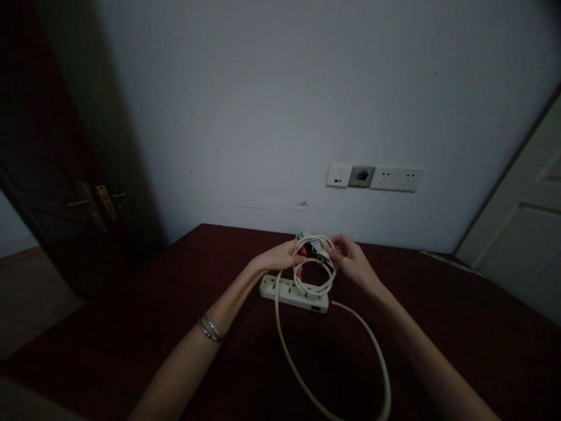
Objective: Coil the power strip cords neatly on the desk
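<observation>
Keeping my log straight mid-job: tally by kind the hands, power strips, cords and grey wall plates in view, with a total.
Hands: 2 (left hand, right hand)
Power strip: 1
Cord: 1, taking both stretches as one loop running past the bottom edge
Grey wall plate: 1
Total: 5

Wall fittings and room surroundings, far side of the dark red table (464,304).
Facing the pale wall (272,105), I note three fittings in a row, right of centre: white plate (338,175), grey-framed plate (362,176), white socket panel (397,179). Scuff marks (303,203) lie lower left of these. Left: dark door (48,152), brass-coloured hardware (107,202). Right: pale panelled surface (526,216).
</observation>
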Demonstrator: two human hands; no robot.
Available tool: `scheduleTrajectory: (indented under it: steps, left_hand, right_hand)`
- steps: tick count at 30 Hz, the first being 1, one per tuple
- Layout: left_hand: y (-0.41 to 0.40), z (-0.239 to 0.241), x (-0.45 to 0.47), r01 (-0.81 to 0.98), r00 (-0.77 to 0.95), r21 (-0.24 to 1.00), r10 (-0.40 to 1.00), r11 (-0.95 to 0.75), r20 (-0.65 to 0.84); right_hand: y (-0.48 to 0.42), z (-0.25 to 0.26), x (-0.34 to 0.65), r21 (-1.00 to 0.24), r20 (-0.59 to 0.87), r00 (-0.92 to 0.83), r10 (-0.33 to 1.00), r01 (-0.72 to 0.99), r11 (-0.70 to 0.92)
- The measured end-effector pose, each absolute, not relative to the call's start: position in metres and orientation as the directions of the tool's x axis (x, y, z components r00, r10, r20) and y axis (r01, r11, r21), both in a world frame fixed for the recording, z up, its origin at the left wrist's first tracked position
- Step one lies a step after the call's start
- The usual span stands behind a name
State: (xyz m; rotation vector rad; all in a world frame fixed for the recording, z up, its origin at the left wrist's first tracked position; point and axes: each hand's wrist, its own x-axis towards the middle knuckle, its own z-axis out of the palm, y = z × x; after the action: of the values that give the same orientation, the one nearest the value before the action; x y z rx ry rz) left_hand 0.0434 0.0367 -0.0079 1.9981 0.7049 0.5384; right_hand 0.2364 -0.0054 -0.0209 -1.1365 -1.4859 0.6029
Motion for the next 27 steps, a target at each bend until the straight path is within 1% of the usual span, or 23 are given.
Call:
scheduleTrajectory:
  steps: [4,7,9,13,15,17,19,22,25,27]
  left_hand:
    - [0.036,-0.009,0.046,0.289,0.729,0.828,0.671,-0.48,0.135]
    - [0.034,-0.009,0.048,0.361,0.694,0.745,0.695,-0.561,0.187]
    - [0.03,-0.008,0.05,0.419,0.67,0.705,0.719,-0.571,0.184]
    - [0.022,-0.005,0.051,0.485,0.659,0.688,0.743,-0.54,0.118]
    - [0.02,-0.003,0.05,0.487,0.664,0.673,0.736,-0.557,0.13]
    - [0.02,-0.003,0.05,0.472,0.678,0.665,0.721,-0.579,0.146]
    - [0.02,-0.004,0.051,0.445,0.696,0.674,0.702,-0.59,0.155]
    - [0.02,-0.006,0.053,0.394,0.739,0.718,0.663,-0.574,0.125]
    - [0.018,-0.007,0.055,0.353,0.79,0.763,0.61,-0.541,0.067]
    - [0.017,-0.006,0.056,0.33,0.817,0.773,0.574,-0.542,0.053]
  right_hand:
    - [-0.001,-0.031,0.238,-0.768,0.497,0.107,0.861,0.516,0.379]
    - [0.003,-0.035,0.242,-0.721,0.5,0.131,0.856,0.61,0.328]
    - [0.005,-0.036,0.246,-0.736,0.465,0.095,0.88,0.594,0.325]
    - [0.007,-0.034,0.254,-0.823,0.348,-0.035,0.937,0.467,0.324]
    - [0.008,-0.032,0.256,-0.834,0.325,-0.076,0.942,0.447,0.324]
    - [0.007,-0.031,0.256,-0.822,0.338,-0.071,0.938,0.463,0.331]
    - [0.006,-0.03,0.255,-0.776,0.398,-0.004,0.917,0.532,0.339]
    - [0.002,-0.029,0.251,-0.625,0.55,0.107,0.828,0.711,0.323]
    - [-0.004,-0.029,0.249,-0.479,0.634,0.114,0.765,0.835,0.272]
    - [-0.006,-0.03,0.25,-0.43,0.634,0.105,0.766,0.871,0.236]
